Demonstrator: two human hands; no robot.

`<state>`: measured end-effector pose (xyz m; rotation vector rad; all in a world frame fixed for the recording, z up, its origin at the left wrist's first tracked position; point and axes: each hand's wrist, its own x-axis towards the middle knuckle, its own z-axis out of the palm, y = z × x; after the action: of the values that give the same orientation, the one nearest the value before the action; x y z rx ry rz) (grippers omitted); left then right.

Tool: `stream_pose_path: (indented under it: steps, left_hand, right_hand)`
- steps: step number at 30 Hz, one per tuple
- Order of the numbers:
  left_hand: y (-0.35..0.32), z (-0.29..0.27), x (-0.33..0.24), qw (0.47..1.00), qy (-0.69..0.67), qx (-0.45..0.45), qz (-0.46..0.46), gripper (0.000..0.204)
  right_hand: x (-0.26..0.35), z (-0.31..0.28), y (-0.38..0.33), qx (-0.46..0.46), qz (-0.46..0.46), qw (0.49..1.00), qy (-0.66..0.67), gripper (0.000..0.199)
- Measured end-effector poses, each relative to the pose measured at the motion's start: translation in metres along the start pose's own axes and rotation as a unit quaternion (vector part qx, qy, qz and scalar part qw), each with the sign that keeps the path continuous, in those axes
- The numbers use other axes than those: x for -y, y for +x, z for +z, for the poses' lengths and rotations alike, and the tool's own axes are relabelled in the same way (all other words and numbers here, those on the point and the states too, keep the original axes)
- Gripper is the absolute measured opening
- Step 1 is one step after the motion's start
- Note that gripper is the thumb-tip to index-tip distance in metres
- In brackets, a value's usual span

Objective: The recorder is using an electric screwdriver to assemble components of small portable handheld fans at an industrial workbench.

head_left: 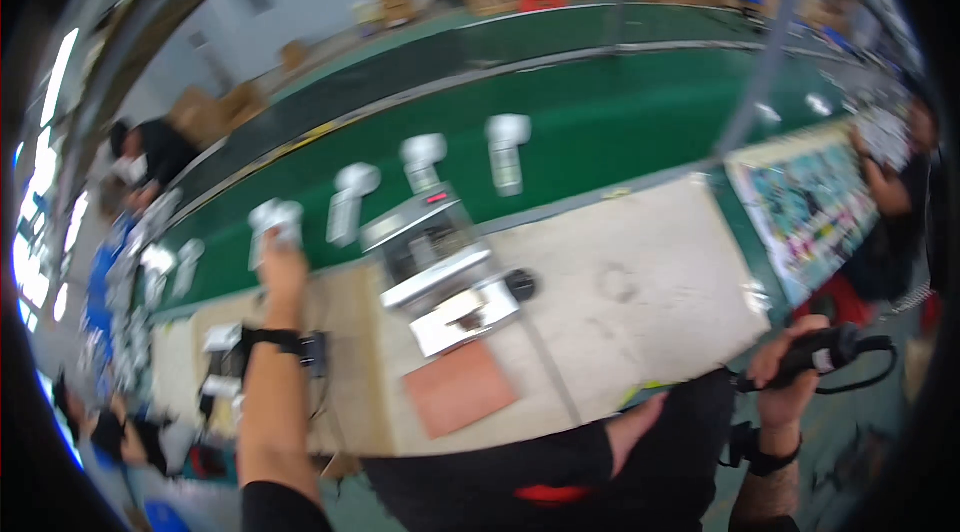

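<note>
My left hand (283, 264) reaches out over the green conveyor belt (590, 97), its fingers closed on a white long-handled part (276, 220) with a wide head. Motion blur softens the fingertips. Low on the right, my right hand (787, 377) grips a black electric screwdriver (815, 354) with a cord at its end. More white parts of the same shape lie along the belt: one (351, 202) just right of my left hand, another (424, 160) behind the machine, and a third (507, 154) further right.
A silver screw feeder (432, 247) with a red display stands on the beige worktop (620, 282), beside a reddish-brown pad (460, 388). A grey post (765, 62) rises at the right. Another person holds white parts (883, 137) near a board of colourful pieces (810, 202). Others work at the left.
</note>
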<state>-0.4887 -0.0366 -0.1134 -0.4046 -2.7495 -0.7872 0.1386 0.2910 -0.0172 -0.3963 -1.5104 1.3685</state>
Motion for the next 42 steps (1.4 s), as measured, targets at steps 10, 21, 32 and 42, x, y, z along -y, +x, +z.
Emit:
stream_pose_path:
  steps: [10, 21, 32, 42]
  left_hand:
    - [0.050, 0.054, 0.042, 0.943, 0.242, -0.165, 0.161, 0.046]
    - [0.059, 0.073, -0.011, 0.996, 0.087, -0.016, 0.018, 0.040]
    - [-0.061, -0.040, -0.036, 0.959, -0.158, -0.205, 0.118, 0.030]
    - [-0.231, -0.151, -0.064, 0.933, -0.214, -0.197, 0.214, 0.024]
  right_hand:
    - [0.012, -0.025, -0.001, -0.048, 0.079, 0.995, -0.046, 0.075]
    - [-0.018, -0.037, -0.032, -0.058, 0.066, 0.996, -0.031, 0.065]
    - [-0.006, -0.012, -0.048, 0.009, 0.029, 0.999, -0.031, 0.067]
    - [-0.002, 0.074, -0.056, 0.090, 0.072, 0.993, 0.001, 0.072]
